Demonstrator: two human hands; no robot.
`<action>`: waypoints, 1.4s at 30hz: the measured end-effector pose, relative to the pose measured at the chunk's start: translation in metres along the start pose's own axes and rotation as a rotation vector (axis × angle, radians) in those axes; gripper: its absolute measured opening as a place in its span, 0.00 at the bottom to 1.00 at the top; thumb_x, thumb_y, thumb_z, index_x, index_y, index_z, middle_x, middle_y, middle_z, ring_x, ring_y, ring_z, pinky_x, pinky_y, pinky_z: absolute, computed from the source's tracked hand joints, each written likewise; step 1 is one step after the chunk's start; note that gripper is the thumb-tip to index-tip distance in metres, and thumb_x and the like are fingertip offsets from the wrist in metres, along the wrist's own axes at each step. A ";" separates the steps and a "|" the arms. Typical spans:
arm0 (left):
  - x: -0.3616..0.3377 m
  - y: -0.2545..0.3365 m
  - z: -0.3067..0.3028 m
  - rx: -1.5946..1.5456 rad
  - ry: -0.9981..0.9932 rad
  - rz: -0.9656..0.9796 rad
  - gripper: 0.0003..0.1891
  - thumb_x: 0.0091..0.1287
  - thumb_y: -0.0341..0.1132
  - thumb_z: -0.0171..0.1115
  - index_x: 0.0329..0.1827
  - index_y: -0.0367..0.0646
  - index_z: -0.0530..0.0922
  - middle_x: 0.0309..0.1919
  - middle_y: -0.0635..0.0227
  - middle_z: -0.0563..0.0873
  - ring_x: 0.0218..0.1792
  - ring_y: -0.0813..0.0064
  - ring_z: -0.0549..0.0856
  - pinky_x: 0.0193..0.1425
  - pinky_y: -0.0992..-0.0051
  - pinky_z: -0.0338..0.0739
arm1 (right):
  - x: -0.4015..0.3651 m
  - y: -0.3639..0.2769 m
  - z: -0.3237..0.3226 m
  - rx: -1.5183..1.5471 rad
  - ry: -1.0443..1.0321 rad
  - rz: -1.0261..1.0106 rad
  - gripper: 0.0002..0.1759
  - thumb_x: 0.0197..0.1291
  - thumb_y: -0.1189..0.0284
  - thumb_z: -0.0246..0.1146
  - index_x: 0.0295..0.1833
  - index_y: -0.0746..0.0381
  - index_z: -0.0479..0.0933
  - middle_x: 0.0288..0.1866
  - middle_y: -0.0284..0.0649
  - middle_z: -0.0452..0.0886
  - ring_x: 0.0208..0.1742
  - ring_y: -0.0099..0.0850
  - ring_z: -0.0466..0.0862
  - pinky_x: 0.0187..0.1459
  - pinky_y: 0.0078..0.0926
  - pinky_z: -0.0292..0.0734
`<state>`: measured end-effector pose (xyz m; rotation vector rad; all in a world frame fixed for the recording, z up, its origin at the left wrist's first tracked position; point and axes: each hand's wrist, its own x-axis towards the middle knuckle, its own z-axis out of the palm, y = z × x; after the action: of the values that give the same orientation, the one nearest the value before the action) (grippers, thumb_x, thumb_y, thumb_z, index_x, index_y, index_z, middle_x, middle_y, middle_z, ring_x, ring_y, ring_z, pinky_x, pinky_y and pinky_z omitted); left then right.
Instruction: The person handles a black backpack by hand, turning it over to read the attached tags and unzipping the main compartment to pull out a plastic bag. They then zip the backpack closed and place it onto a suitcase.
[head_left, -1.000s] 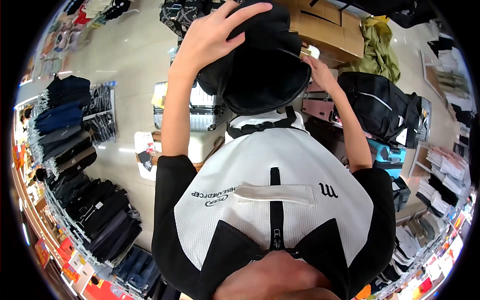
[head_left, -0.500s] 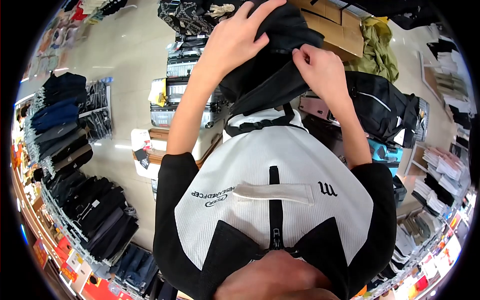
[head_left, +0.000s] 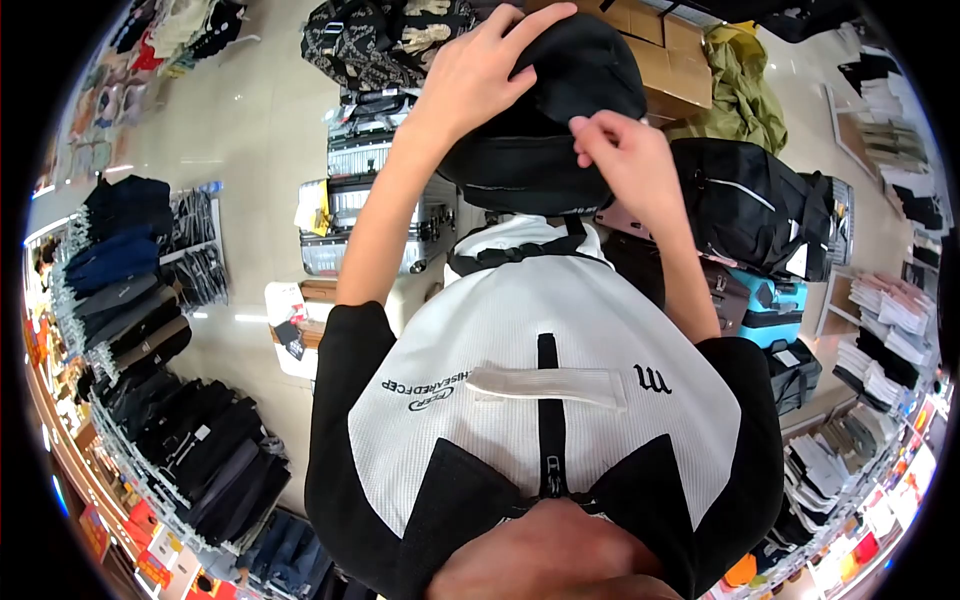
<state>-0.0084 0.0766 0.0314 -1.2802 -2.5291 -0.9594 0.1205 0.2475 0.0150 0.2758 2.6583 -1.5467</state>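
Black bag (head_left: 522, 172) rim between right fingers (head_left: 588, 130)

Bright, even overhead light; glare streaks on the glossy floor (head_left: 230, 130); heavy fisheye bending; black vignette corners.

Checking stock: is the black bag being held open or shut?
Looks shut: the black bag shows no opening; left hand and right hand grip its top.

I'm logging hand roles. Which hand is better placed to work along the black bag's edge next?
Right, probably: the right hand already pinches the black bag at its edge, while the left hand is spread over the top, holding it up.
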 end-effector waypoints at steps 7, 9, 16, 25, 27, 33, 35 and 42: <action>-0.043 0.007 0.031 -0.060 0.071 0.059 0.27 0.57 0.33 0.69 0.63 0.49 0.75 0.57 0.62 0.77 0.62 0.57 0.73 0.68 0.60 0.62 | 0.002 0.007 0.003 0.177 -0.021 0.140 0.19 0.72 0.60 0.57 0.33 0.65 0.78 0.14 0.29 0.71 0.18 0.15 0.68 0.24 0.19 0.61; -0.061 0.017 0.050 -0.127 -0.049 0.038 0.24 0.57 0.38 0.71 0.58 0.48 0.78 0.51 0.66 0.78 0.55 0.61 0.76 0.65 0.61 0.64 | 0.006 0.016 0.011 0.278 0.006 0.121 0.19 0.72 0.61 0.57 0.34 0.65 0.78 0.15 0.31 0.72 0.18 0.16 0.69 0.24 0.19 0.63; -0.063 0.012 0.072 -0.354 0.153 -0.008 0.09 0.57 0.26 0.70 0.40 0.39 0.82 0.34 0.66 0.80 0.37 0.64 0.80 0.41 0.72 0.76 | 0.004 0.008 0.006 0.348 -0.103 0.023 0.18 0.73 0.64 0.53 0.35 0.66 0.79 0.21 0.34 0.76 0.24 0.18 0.74 0.28 0.20 0.68; -0.080 0.013 0.088 -0.642 0.192 -0.192 0.03 0.68 0.26 0.62 0.39 0.37 0.84 0.33 0.66 0.82 0.34 0.70 0.82 0.38 0.75 0.75 | 0.010 0.043 0.007 -0.083 -0.037 -0.257 0.42 0.54 0.66 0.72 0.74 0.58 0.62 0.71 0.49 0.68 0.73 0.44 0.67 0.71 0.37 0.63; -0.084 0.012 0.082 -0.634 0.175 -0.273 0.09 0.70 0.33 0.61 0.36 0.37 0.85 0.32 0.65 0.87 0.36 0.67 0.83 0.42 0.74 0.76 | 0.016 0.052 0.021 -0.099 -0.112 -0.156 0.43 0.52 0.64 0.74 0.72 0.59 0.64 0.67 0.52 0.73 0.67 0.45 0.73 0.67 0.35 0.67; -0.101 -0.012 0.075 -0.347 0.488 -0.388 0.10 0.70 0.35 0.62 0.35 0.39 0.85 0.37 0.67 0.85 0.46 0.70 0.79 0.54 0.73 0.70 | 0.031 0.038 0.027 0.035 -0.144 -0.113 0.31 0.52 0.65 0.74 0.59 0.60 0.71 0.54 0.45 0.81 0.58 0.41 0.81 0.62 0.31 0.72; -0.111 -0.032 0.071 -0.338 0.658 -0.533 0.11 0.71 0.36 0.62 0.35 0.39 0.86 0.38 0.66 0.84 0.46 0.69 0.77 0.55 0.71 0.68 | 0.034 0.031 0.024 0.131 -0.159 -0.159 0.27 0.52 0.71 0.73 0.57 0.61 0.72 0.51 0.40 0.80 0.56 0.32 0.81 0.62 0.26 0.71; -0.202 -0.141 0.125 -1.141 0.809 -1.107 0.06 0.72 0.33 0.60 0.47 0.46 0.82 0.33 0.78 0.79 0.32 0.84 0.77 0.36 0.82 0.71 | 0.026 -0.024 -0.009 0.211 -0.035 -0.388 0.29 0.49 0.76 0.74 0.57 0.61 0.71 0.50 0.33 0.79 0.52 0.23 0.78 0.58 0.21 0.72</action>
<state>0.0283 -0.0450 -0.2140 0.6856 -1.7528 -2.5721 0.0913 0.2475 0.0365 -0.2768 2.6346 -1.9178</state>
